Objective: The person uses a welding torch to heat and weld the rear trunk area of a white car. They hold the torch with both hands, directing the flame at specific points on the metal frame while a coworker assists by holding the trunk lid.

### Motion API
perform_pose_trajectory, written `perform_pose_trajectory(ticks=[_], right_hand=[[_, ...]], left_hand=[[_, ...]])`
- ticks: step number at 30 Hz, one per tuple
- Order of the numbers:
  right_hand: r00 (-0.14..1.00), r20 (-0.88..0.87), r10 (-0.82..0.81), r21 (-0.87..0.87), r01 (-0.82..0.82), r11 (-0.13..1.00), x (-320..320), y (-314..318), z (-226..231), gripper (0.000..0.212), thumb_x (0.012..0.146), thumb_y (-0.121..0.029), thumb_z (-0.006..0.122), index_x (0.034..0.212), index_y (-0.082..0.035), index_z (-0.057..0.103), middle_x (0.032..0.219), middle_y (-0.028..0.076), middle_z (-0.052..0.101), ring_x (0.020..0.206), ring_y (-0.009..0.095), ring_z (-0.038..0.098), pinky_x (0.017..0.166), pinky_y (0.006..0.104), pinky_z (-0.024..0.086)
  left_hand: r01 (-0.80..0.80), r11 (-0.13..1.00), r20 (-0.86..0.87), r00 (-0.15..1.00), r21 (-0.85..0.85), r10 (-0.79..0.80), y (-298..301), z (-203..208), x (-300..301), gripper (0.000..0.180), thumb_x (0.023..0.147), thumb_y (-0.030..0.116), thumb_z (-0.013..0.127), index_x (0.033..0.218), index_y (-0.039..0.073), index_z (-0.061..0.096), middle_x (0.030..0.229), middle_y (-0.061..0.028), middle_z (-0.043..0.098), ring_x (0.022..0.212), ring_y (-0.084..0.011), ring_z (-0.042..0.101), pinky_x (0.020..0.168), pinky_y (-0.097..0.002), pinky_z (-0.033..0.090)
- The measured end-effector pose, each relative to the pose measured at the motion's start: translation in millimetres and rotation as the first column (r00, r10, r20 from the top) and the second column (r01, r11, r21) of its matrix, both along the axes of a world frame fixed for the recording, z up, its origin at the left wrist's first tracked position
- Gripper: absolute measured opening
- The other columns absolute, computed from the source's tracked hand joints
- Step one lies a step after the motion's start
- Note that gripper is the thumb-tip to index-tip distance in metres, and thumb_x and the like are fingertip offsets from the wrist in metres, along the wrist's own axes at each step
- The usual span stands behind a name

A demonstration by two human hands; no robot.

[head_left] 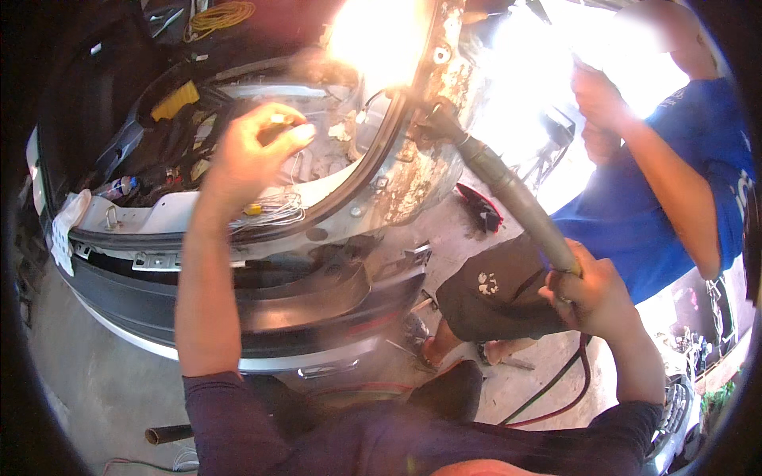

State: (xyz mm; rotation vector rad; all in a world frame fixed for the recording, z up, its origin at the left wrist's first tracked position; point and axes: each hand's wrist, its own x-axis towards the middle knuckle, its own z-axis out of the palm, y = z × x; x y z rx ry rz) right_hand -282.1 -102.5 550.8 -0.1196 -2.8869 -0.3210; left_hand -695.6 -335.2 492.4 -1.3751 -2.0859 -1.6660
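Observation:
My right hand (591, 293) is wrapped round the rear of a long grey gas torch (516, 194), which slants up and left to the car's rear pillar (421, 159). Green and red hoses (586, 373) hang below that hand. Paint is burnt or flaked on the pillar around the torch's front end, and a bright orange-white glare above hides the detail there. My left hand (254, 147) is raised over the open rear of the car body (159, 214), thumb and fingers pinched together. Whatever lies between them is too blurred to name.
A person in a blue shirt (659, 198) stands close on the right. Coiled white wire (274, 210) lies at the car's rear sill, above a dark bumper (317, 301). A yellow piece (175, 101) and a bottle (117, 188) lie inside. A pipe end (167, 434) shows lower left.

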Motion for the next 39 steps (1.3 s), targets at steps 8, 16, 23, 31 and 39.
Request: perform_pose_trajectory(ticks=[8, 16, 23, 31, 39], right_hand=[[0.998, -0.062, -0.030, 0.073, 0.035, 0.997, 0, 4, -5, 0.038, 0.069, 0.001, 0.077, 0.102, -0.013, 0.066, 0.125, 0.019, 0.065, 0.076, 0.033, 0.074, 0.062, 0.0388, 0.059], [0.991, -0.127, 0.031, 0.057, -0.024, 0.998, -6, 16, -3, 0.028, 0.075, 0.003, 0.070, 0.096, -0.013, 0.061, 0.117, 0.019, 0.066, 0.070, 0.033, 0.072, 0.056, 0.0381, 0.058], [0.975, -0.221, 0.014, 0.090, 0.006, 0.996, -1, 23, -1, 0.022, 0.081, 0.003, 0.070, 0.097, -0.009, 0.060, 0.117, 0.020, 0.066, 0.071, 0.033, 0.072, 0.056, 0.0391, 0.058], [0.955, -0.278, -0.099, 0.070, 0.123, 0.990, 12, 31, 1, 0.025, 0.081, 0.006, 0.069, 0.099, -0.009, 0.060, 0.110, 0.019, 0.066, 0.074, 0.037, 0.072, 0.060, 0.0431, 0.058], [0.943, -0.260, -0.209, 0.037, 0.226, 0.974, 1, 36, 19, 0.028, 0.083, 0.001, 0.075, 0.103, -0.010, 0.060, 0.101, 0.016, 0.063, 0.080, 0.039, 0.070, 0.067, 0.0447, 0.057]], left_hand=[[-0.152, 0.662, -0.177, 0.984, -0.734, 0.030, -63, -12, -6, 0.071, 0.068, 0.032, 0.092, 0.132, 0.010, 0.069, 0.120, -0.0144, 0.067, 0.120, -0.0354, 0.061, 0.105, -0.0432, 0.047], [-0.088, 0.838, -0.356, 0.925, -0.539, -0.132, -73, -57, -20, 0.044, 0.079, 0.027, 0.084, 0.112, 0.002, 0.070, 0.104, -0.0168, 0.063, 0.103, -0.0364, 0.058, 0.098, -0.0460, 0.047], [0.008, 0.826, -0.262, 0.947, -0.563, -0.187, -69, -47, -14, 0.048, 0.073, 0.016, 0.087, 0.117, 0.002, 0.073, 0.110, -0.0153, 0.071, 0.108, -0.0346, 0.063, 0.104, -0.0441, 0.047], [0.197, 0.979, -0.111, 0.973, -0.056, -0.202, -50, 7, -13, 0.021, 0.093, 0.006, 0.067, 0.111, 0.000, 0.072, 0.093, -0.0032, 0.068, 0.080, -0.0085, 0.058, 0.073, -0.0283, 0.048], [0.389, 0.717, 0.063, 0.855, 0.579, -0.515, 103, 87, -28, 0.031, 0.103, 0.028, 0.064, 0.120, 0.001, 0.069, 0.107, -0.0084, 0.066, 0.098, -0.0176, 0.066, 0.087, -0.0289, 0.053]])
